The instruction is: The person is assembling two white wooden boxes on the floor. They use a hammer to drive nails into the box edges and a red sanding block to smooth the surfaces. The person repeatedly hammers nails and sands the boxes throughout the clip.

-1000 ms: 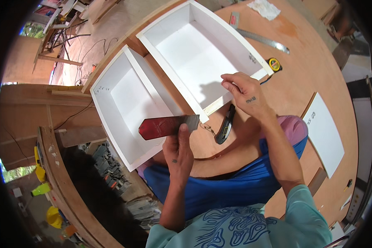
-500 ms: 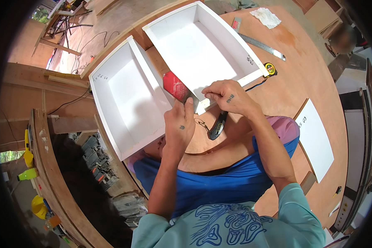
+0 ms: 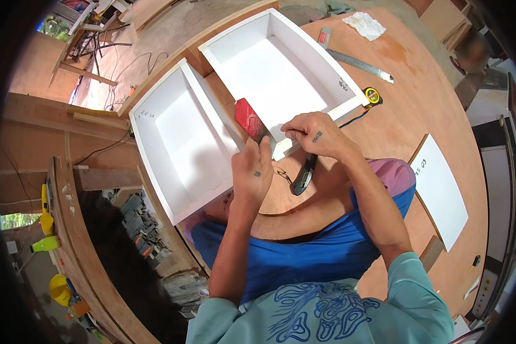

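Observation:
My left hand point(image 3: 253, 172) grips a flat tool with a dark red handle point(image 3: 248, 117), which points up and to the left. Its grey end lies between my two hands. My right hand point(image 3: 318, 136) has its fingers curled and pinches at that grey end, just over the near corner of the right white drawer box point(image 3: 350, 106). A second white drawer box point(image 3: 155, 155) stands to the left, close to my left hand. Below my right hand a black hand tool point(image 3: 302, 176) lies on the plywood table point(image 3: 413, 114).
A yellow tape measure point(image 3: 373, 96), a metal ruler point(image 3: 361, 64), a white cloth point(image 3: 366, 24) and a small flat red and grey object point(image 3: 324, 37) lie beyond the boxes. A white panel point(image 3: 441, 192) rests at the right. Cables and timber cover the floor at left.
My left hand swung the red tool from lying level near the left box to tilted beside the right box. My right hand moved left to meet it.

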A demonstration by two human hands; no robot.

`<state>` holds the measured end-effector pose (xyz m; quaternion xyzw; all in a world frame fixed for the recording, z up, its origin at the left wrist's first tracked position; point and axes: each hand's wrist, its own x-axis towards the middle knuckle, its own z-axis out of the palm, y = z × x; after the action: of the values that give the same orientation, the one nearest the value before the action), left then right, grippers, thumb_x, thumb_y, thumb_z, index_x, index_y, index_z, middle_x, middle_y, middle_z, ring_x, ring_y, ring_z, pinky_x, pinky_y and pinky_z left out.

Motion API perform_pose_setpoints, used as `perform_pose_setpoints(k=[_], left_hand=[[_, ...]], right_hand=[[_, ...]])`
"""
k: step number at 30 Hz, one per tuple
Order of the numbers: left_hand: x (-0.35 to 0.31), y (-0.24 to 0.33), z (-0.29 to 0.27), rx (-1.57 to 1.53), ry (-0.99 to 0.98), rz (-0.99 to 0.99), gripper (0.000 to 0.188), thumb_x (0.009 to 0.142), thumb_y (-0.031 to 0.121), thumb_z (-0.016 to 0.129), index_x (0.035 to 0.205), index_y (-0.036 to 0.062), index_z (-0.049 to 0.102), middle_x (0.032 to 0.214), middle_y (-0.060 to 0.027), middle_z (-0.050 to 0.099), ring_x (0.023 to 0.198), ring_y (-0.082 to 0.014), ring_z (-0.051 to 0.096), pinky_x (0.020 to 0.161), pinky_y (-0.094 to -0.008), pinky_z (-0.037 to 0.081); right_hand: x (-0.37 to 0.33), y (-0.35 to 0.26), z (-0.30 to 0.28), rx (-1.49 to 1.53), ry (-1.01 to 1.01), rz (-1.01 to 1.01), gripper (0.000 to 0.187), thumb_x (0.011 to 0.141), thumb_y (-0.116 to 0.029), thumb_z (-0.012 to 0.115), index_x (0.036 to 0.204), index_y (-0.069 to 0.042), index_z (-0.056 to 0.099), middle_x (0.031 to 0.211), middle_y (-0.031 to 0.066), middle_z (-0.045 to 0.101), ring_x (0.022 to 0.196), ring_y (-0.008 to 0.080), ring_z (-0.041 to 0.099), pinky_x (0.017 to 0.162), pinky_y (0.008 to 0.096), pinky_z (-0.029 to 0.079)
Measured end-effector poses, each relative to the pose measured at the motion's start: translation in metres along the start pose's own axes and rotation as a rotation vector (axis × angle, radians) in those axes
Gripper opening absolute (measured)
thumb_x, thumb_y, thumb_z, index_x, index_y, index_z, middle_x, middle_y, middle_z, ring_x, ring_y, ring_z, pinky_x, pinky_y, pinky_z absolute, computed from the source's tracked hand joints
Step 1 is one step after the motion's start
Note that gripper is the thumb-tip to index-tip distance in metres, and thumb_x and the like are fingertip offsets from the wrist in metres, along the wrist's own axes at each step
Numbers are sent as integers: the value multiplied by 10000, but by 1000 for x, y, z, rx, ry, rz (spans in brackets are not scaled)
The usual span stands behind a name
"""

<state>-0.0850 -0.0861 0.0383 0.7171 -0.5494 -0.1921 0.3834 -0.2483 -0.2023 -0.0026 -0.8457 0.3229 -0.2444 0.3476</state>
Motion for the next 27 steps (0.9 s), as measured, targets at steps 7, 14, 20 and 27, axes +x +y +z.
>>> perform_pose_setpoints(k=[7, 14, 20, 27], left_hand=[[2, 1, 2, 48, 16, -9, 311, 1012, 146, 586, 776, -51, 540, 616, -290, 565, 592, -477, 607, 525, -506, 442], [2, -1, 4, 30, 21, 43, 297, 1009, 142, 583, 796, -64, 560, 630, -301, 586, 618, -475, 639, 558, -513, 473], [5, -3, 3, -8, -9, 3, 351, 1018, 198, 584, 801, -77, 565, 634, -279, 608, 571, -407, 653, 543, -478, 471], [5, -1, 2, 41, -13, 21, 332, 1016, 181, 580, 782, -54, 557, 617, -273, 611, 603, -421, 677, 555, -496, 493]], right_hand=[[1, -1, 0, 124, -35, 121, 206, 880, -79, 667, 1052, -28, 769, 964, 134, 764, 882, 272, 719, 805, 355, 554], [32, -15, -14, 632, -17, 179, 230, 957, -53, 644, 1153, 23, 736, 929, 66, 758, 851, 124, 663, 808, 281, 544], [42, -34, -17, 678, -32, 15, 454, 966, -17, 615, 1412, -97, 611, 1148, 38, 726, 880, 77, 652, 790, 257, 524], [66, -48, -29, 381, -43, -242, 424, 927, -14, 623, 1332, -128, 677, 1020, 92, 759, 803, 136, 654, 781, 293, 546]])
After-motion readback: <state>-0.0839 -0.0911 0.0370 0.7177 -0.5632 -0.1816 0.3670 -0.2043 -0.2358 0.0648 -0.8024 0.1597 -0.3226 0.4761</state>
